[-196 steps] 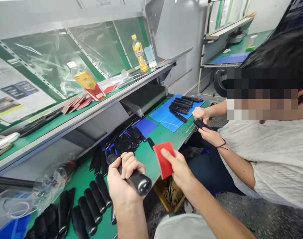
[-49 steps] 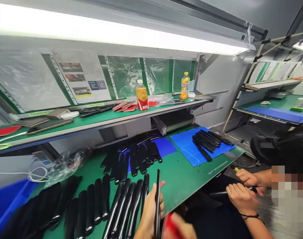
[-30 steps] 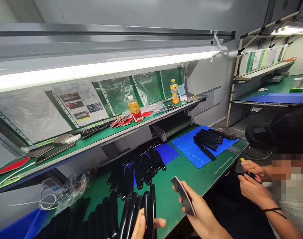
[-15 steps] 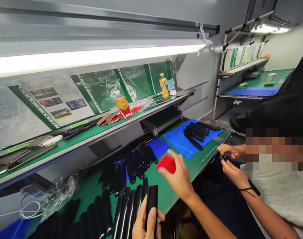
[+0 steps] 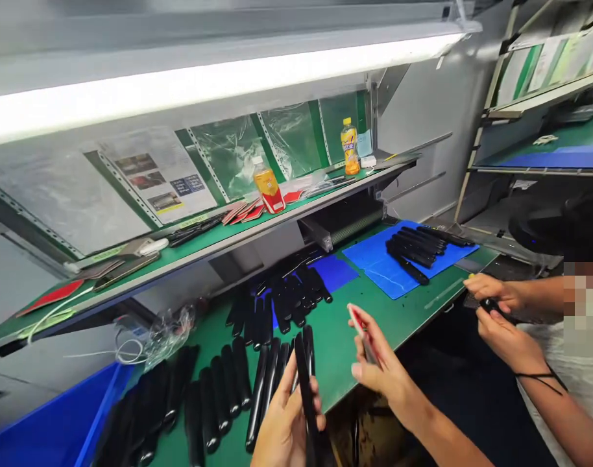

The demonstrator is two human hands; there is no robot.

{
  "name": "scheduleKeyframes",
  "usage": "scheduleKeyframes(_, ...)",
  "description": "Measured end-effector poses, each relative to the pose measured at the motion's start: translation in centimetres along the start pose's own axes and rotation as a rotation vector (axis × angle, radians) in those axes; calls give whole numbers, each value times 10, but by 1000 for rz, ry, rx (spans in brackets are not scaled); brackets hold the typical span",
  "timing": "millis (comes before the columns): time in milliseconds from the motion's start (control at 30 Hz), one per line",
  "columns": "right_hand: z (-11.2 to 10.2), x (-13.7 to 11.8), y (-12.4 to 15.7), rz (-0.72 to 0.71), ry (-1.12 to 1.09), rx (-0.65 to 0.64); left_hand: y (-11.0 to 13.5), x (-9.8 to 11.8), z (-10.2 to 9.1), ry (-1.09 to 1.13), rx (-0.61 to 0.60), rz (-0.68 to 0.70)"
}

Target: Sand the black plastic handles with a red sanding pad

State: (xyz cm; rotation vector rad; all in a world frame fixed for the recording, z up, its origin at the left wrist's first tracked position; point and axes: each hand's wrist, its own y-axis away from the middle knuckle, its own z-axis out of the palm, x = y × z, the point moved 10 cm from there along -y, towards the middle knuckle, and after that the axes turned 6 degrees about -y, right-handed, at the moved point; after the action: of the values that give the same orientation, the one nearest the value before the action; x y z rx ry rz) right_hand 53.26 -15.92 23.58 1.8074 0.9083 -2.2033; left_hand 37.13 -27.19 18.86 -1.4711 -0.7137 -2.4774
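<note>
At the left front corner of the green surface (image 5: 342, 340) a blue bin (image 5: 48, 421) is seen, and just behind it a clear plastic bag (image 5: 167, 324) with a white cable is laid. To the right, along the front edge, a row of black shells (image 5: 218, 389) is set out side by side. At the middle of the front edge the left hand (image 5: 279, 431) is closed around a long black part (image 5: 303, 376), which is held upright by the row's right end. Just beside it, the right hand (image 5: 381, 373) is held over the front edge with a red card (image 5: 361, 324) pinched in its fingers. The card is seen nearly edge-on and does not touch the black part. Behind both hands, toward the back edge, a heap of black pieces (image 5: 291, 295) is spread over a dark blue mat (image 5: 338, 272). At the right back corner a lighter blue mat (image 5: 388, 275) is laid, with slim black strips (image 5: 416, 245) lined up on it. Off the right edge, a small black piece (image 5: 491, 305) is gripped between a co-worker's hands (image 5: 508, 337).
</note>
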Motion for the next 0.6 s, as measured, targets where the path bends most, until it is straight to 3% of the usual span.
scheduleKeyframes(167, 40, -60, 25, -647, 553, -218, 4, -12, 1, -63, -100, -111)
scheduleKeyframes(300, 51, -92, 19, -872, 709, -166, 11, -11, 17, 94, -146, -173)
scheduleKeyframes(467, 79, -101, 23, -872, 651, -368, 16, -12, 28, 164, -82, -217)
scheduleKeyframes(533, 78, -95, 22, -770, 604, -388, 14, -12, 31, 173, -45, -195)
scheduleKeyframes(600, 70, -86, 26, -592, 408, -392, 10, -6, 34, 189, -19, -181)
